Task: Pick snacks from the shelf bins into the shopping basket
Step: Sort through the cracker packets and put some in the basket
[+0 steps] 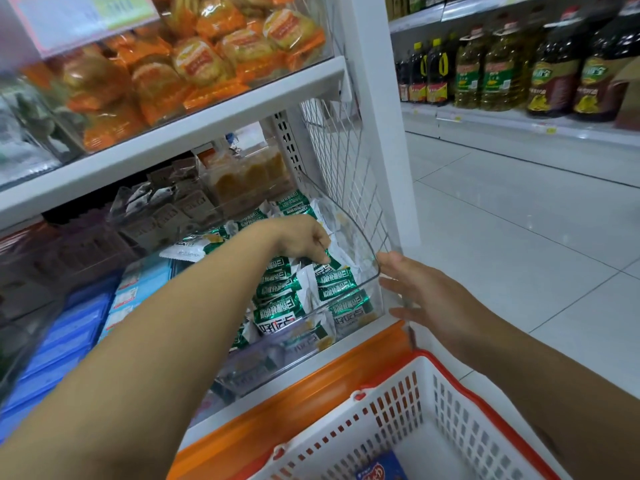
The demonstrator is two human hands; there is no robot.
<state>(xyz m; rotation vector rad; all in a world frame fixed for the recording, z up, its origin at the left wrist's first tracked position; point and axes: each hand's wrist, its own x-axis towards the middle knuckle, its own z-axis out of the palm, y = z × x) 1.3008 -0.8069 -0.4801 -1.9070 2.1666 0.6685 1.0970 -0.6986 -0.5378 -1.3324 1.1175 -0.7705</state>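
A clear plastic bin (367, 237) on the lower shelf holds several green-and-white snack packets (277, 306). My left hand (304, 242) reaches into the bin, its fingers curled down and pinching the corner of a green packet (330, 261). My right hand (419, 296) lies at the bin's front right corner, fingers straight and touching the clear wall. The white shopping basket (408, 424) with a red rim hangs below at the bottom right; a blue packet (381, 467) lies inside it.
The upper shelf bin holds orange snack packs (207, 60). Blue packets (69, 341) and brown packets (166, 209) fill the bins to the left. A white wire side panel (339, 161) closes the shelf end. An orange shelf edge (311, 386) runs below. Oil bottles (502, 71) line the far aisle.
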